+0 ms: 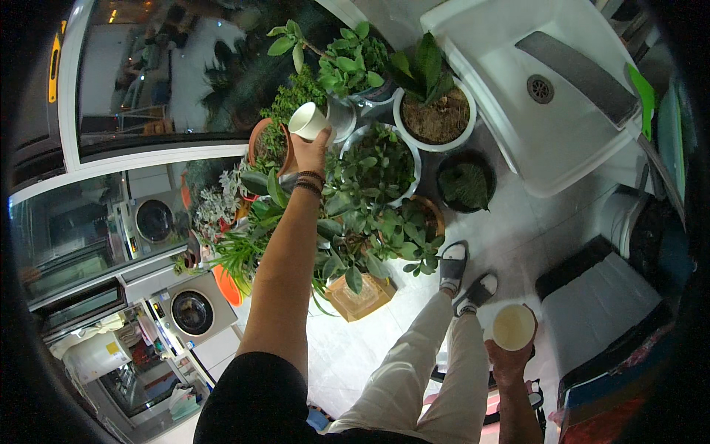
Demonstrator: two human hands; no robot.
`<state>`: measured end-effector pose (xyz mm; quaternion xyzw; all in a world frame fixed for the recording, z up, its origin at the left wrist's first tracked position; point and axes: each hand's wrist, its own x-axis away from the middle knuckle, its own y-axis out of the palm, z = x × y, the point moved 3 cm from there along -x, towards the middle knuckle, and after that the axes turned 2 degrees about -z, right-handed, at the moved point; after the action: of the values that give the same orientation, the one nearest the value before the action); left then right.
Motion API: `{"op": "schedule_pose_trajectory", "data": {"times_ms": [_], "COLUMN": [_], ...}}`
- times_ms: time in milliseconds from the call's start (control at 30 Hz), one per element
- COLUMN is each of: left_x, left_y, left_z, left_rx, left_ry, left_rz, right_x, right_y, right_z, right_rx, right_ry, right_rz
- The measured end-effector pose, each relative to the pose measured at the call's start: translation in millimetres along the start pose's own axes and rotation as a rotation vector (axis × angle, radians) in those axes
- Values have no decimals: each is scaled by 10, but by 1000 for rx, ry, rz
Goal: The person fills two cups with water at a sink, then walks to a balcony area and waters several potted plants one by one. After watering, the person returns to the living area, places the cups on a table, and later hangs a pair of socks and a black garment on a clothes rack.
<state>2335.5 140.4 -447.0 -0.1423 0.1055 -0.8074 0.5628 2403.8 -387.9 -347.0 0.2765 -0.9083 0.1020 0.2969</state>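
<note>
My left hand reaches out over the potted plants, its fingers closed around a white paper cup. That cup is tilted, its mouth facing away from me near a small leafy plant in a terracotta pot. Under and beside the left wrist stands a bushy green plant in a white pot. My right hand grips a second pale cup, held low beside my right leg and seen from above. Its inside looks pale yellowish; whether it holds liquid I cannot tell.
A white basin with a drain stands at the upper right, a grey board leaning across it. A snake plant pot and a black pot stand near it. Glass windows line the left. A cardboard box lies by my feet.
</note>
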Motion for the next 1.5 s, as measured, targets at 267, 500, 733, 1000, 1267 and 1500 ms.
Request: {"op": "schedule_pose_trajectory", "data": {"times_ms": [267,500,733,1000,1267,1500], "left_x": [-420,-860,-1062,-1129,-1114,-1119], "left_y": [415,635,832,826,698,580], "left_z": [338,419,613,723,742,521], "left_rx": [-169,-560,-809,-957,-774,-211], "left_ry": [18,-84,-151,-169,-120,-88], "left_rz": [-57,-61,-75,-88,-137,-98], "right_x": [-30,-82,-12,-14,-25,-211], "right_y": [-131,-197,-241,-149,-168,-262], "right_z": [18,-56,30,-201,-343,-911], "right_rx": [285,344,221,61,-1,-67], "right_ry": [-161,-165,4,82,68,-124], "right_rz": [-8,-28,-17,38,-28,33]}}
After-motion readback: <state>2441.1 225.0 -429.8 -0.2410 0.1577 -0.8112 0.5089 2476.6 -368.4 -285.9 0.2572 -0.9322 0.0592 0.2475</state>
